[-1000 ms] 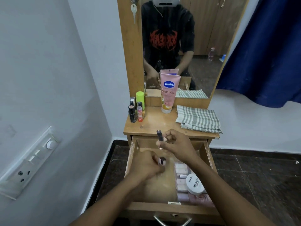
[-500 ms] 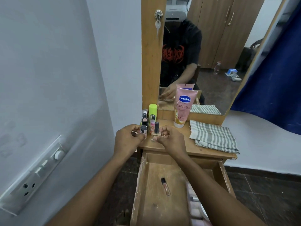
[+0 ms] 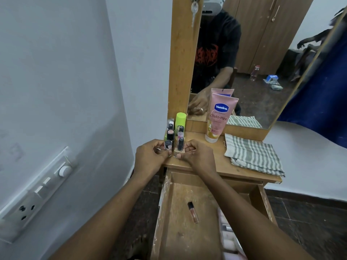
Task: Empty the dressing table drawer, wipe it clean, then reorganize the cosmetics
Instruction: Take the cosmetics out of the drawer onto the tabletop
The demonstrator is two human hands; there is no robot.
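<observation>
The drawer point(image 3: 169, 212) is sitting pulled out, closest to the person, at the bottom of the view. A small tube point(image 3: 193, 212) with a dark cap is lying flat on its bare wooden floor, near the middle. Some pale pink and white things point(image 3: 228, 235) are lying along the right side of the drawer, partly hidden by the right arm and too blurry to name.

Two bare arms are reaching forward over the drawer to the dressing table top point(image 3: 210, 160). The left hand point(image 3: 150, 156) is curling its fingers around a little bottle point(image 3: 168, 145) with a dark cap, and the bottle is standing upright at the front left corner of the top. The right hand point(image 3: 199, 156) is sitting just beside it, pinching the bottom of a second little bottle point(image 3: 180, 145) between finger and thumb. This one is clear with a tall dark cap, and it is standing up too. The two hands are almost touching.

Right behind the hands, more small bottles point(image 3: 170, 133) are standing in a tight bunch. A bright green cap point(image 3: 181, 119) is poking up at the back of the bunch. To the right, a pink Vaseline tube point(image 3: 218, 117) is standing on its cap and leaning on the mirror point(image 3: 262, 53). A folded grey and white striped cloth point(image 3: 253, 156) is lying on the right side of the top.

Farthest back, the mirror is showing the person in a dark shirt. A key point(image 3: 194, 10) is hanging on the wooden frame. A blue curtain point(image 3: 323, 91) is hanging on the right, and a white switch board point(image 3: 35, 192) is sitting on the left wall.
</observation>
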